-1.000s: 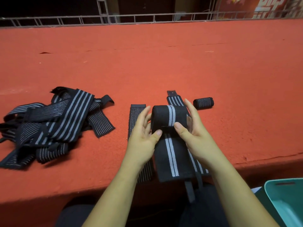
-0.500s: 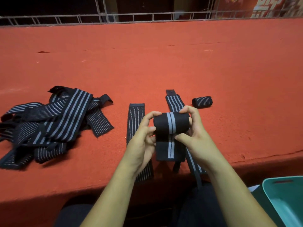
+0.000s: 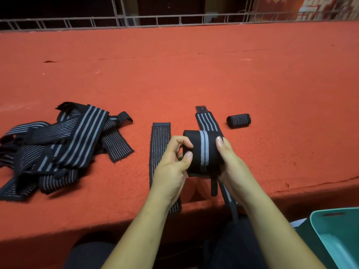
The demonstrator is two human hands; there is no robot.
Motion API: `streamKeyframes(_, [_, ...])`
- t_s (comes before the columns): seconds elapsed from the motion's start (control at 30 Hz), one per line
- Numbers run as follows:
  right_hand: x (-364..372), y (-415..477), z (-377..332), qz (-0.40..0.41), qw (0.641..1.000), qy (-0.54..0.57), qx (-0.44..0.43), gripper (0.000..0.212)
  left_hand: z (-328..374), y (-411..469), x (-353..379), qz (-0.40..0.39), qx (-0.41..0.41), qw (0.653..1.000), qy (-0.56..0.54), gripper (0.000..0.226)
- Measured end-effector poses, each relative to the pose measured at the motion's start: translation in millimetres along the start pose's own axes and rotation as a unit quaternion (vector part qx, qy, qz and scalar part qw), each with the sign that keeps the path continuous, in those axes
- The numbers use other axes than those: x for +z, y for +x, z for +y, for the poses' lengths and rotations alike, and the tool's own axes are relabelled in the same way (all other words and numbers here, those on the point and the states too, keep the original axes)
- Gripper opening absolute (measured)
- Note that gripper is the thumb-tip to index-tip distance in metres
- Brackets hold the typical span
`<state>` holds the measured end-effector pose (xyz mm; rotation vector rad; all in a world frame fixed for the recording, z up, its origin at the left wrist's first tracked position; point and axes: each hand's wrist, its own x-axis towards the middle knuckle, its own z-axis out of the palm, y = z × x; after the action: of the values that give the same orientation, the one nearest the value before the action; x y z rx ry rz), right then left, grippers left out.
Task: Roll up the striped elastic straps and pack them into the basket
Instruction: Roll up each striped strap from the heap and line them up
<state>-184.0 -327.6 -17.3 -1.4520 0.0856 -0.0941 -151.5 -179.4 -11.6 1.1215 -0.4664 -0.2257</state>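
Observation:
A black strap with a grey double stripe, wound into a thick roll (image 3: pixel 203 150), is held just above the red surface between both hands. My left hand (image 3: pixel 172 167) grips its left end with thumb and fingers. My right hand (image 3: pixel 231 164) clasps its right end. A short thin tail hangs from under the roll. Two flat straps lie under my hands: a finely striped one (image 3: pixel 158 148) to the left and another (image 3: pixel 206 121) behind the roll. A small finished roll (image 3: pixel 238 120) lies at the right. The teal basket (image 3: pixel 334 233) sits at the bottom right.
A tangled pile of loose striped straps (image 3: pixel 58 146) lies on the left of the red felt-covered table (image 3: pixel 194 74). The table's front edge runs just below my hands. A metal railing (image 3: pixel 155 20) lines the far edge. Dark trousers show below.
The flat tail of the strap has been wound up into the roll, which is now thicker. Both hands have closed around its ends and lifted it slightly.

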Motion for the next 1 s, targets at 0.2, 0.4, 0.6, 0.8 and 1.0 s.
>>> streamKeyframes(0.2, [-3, -5, -5, -0.008, 0.999, 0.032, -0.039, 0.049, -10, 3, -5, 0.003, -0.001, 1.0, 0.024, 0.051])
streamKeyframes(0.4, [-21, -5, -8, 0.037, 0.99, 0.128, -0.036, 0.051, -14, 16, -3, -0.029, -0.07, 0.989, 0.125, 0.063])
streamKeyframes(0.6, [-57, 8, -10, 0.094, 0.992, 0.077, -0.038, 0.033, -36, 47, 24, -0.004, -0.09, 0.984, 0.152, 0.057])
streamKeyframes(0.8, [-123, 42, -2, 0.184, 0.982, -0.031, -0.032, 0.029, -75, 98, 65, -0.006, -0.127, 0.98, 0.152, 0.049])
streamKeyframes(1.0, [-167, 85, 16, 0.272, 0.953, -0.137, 0.004, 0.021, -126, 147, 89, 0.007, -0.188, 0.968, 0.167, 0.045])
